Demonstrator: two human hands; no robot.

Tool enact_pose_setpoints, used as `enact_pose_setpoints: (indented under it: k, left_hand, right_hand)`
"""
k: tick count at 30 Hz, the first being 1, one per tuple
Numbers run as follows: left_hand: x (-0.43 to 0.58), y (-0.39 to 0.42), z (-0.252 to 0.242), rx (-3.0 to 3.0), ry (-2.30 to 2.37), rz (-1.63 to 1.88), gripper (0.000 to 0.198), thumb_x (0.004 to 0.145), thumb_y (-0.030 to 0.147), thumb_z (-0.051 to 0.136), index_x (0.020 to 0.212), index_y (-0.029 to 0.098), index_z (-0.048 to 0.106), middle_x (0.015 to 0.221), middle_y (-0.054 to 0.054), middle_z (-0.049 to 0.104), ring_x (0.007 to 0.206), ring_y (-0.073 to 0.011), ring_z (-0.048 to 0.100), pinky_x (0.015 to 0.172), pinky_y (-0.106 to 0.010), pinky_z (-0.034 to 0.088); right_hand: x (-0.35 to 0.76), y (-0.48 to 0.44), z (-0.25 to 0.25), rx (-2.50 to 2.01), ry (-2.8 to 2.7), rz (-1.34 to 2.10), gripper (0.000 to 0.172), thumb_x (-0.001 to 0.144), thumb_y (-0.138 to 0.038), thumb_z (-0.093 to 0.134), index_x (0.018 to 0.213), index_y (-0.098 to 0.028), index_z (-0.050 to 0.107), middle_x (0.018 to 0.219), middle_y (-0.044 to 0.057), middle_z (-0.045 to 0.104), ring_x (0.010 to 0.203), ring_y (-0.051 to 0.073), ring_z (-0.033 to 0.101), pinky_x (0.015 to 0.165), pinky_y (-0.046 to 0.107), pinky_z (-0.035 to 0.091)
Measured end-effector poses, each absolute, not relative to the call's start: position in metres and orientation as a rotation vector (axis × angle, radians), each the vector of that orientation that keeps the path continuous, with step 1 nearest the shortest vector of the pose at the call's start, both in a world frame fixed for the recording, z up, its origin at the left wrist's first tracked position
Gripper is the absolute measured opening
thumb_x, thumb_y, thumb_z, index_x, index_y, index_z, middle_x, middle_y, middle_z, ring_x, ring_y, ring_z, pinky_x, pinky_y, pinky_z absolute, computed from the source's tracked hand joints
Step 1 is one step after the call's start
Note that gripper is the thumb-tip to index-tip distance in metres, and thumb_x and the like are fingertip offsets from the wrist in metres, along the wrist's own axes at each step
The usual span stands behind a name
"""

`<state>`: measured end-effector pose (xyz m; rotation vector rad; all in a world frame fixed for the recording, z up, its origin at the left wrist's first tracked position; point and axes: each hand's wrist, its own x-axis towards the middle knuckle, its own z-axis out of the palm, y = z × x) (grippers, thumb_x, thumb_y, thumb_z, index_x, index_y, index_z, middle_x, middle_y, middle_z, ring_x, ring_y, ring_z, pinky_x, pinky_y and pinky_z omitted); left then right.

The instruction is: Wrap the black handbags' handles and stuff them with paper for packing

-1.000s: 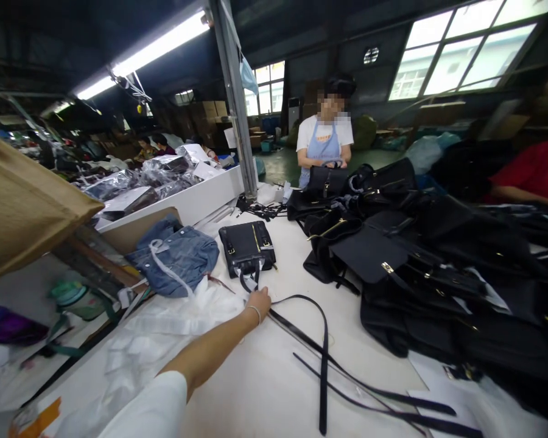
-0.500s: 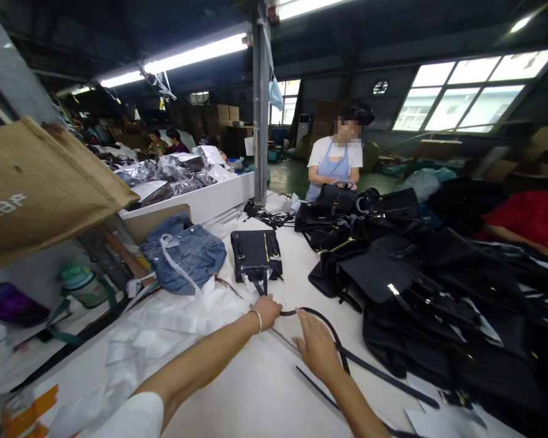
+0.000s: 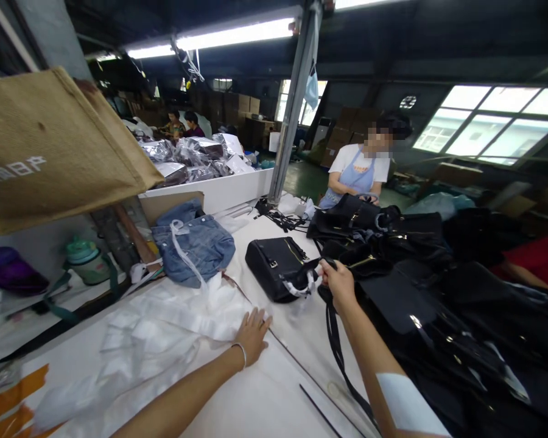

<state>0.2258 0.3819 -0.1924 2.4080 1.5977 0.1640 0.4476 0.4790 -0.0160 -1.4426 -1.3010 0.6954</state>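
A small black backpack with gold zip and buckles lies on the white table, turned at an angle. White wrapping covers its handle. My right hand is closed on a black strap at the bag's near right end. Long black straps hang below that hand across the table. My left hand lies palm down, fingers spread, at the edge of the crumpled white wrapping sheets. A thin dark strip runs over the table between my hands.
A heap of black bags covers the right side. Blue denim lies at left, below a hanging tan bag. A metal post rises at the back. A co-worker in a blue apron stands across the table.
My left hand has let go of the strap and moved left and down to the white sheets. My right hand has risen and gripped the strap; the backpack has turned and shifted right.
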Motion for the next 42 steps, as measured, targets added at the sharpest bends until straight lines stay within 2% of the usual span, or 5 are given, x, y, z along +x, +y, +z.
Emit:
enact_pose_setpoints:
  k: [5,10,17,32,42]
  left_hand:
    - [0.21,0.398,-0.197,2.031,1.379,0.342,0.06,0.07,0.034,0.062,0.128,0.022,0.049,0.149,-0.01,0.028,0.14,-0.0337,0.002,0.109,-0.058,-0.002]
    - [0.193,0.409,-0.163,1.481,1.324,0.746,0.049,0.085,0.049,0.042,0.122,0.017,0.049,0.133,-0.016,0.049,0.124,-0.0277,0.045,0.103,-0.047,0.035]
    - [0.192,0.349,-0.102,0.961,0.834,0.648,0.082,0.08,0.072,0.015,0.123,0.01,0.047,0.12,-0.018,0.058,0.107,-0.0263,0.059,0.089,-0.041,0.047]
    - [0.084,0.101,-0.102,0.642,1.052,0.623,0.054,0.073,0.052,0.062,0.116,0.022,0.048,0.108,-0.007,0.063,0.102,-0.0248,0.059,0.089,-0.038,0.044]
    - [0.09,0.1,-0.121,1.752,1.665,0.424,0.08,0.059,0.054,0.066,0.122,0.01,0.042,0.134,-0.02,0.04,0.126,-0.0343,0.037,0.102,-0.042,0.031]
  right_hand:
    - [0.422,0.462,0.073,-1.162,-1.309,0.664,0.04,0.075,-0.051,0.057,0.095,-0.017,0.064,0.092,0.007,0.07,0.072,0.014,0.061,0.069,0.028,0.049]
    - [0.424,0.37,0.138,-1.011,-1.443,0.729,0.028,0.08,-0.042,0.058,0.093,-0.018,0.063,0.095,0.007,0.069,0.089,0.021,0.062,0.085,0.039,0.047]
    - [0.436,0.232,0.182,-0.796,-1.224,0.771,0.015,0.086,-0.039,0.047,0.077,-0.028,0.053,0.069,0.0,0.054,0.063,0.017,0.053,0.061,0.032,0.046]
    - [0.379,0.165,0.074,-0.894,-1.005,1.396,0.023,0.085,-0.044,0.05,0.083,-0.022,0.052,0.07,-0.004,0.054,0.05,0.008,0.041,0.052,0.022,0.039]
    - [0.382,0.161,0.038,-1.923,-2.666,0.345,0.016,0.077,-0.024,0.055,0.09,-0.018,0.061,0.085,0.008,0.067,0.079,0.02,0.06,0.062,0.025,0.035]
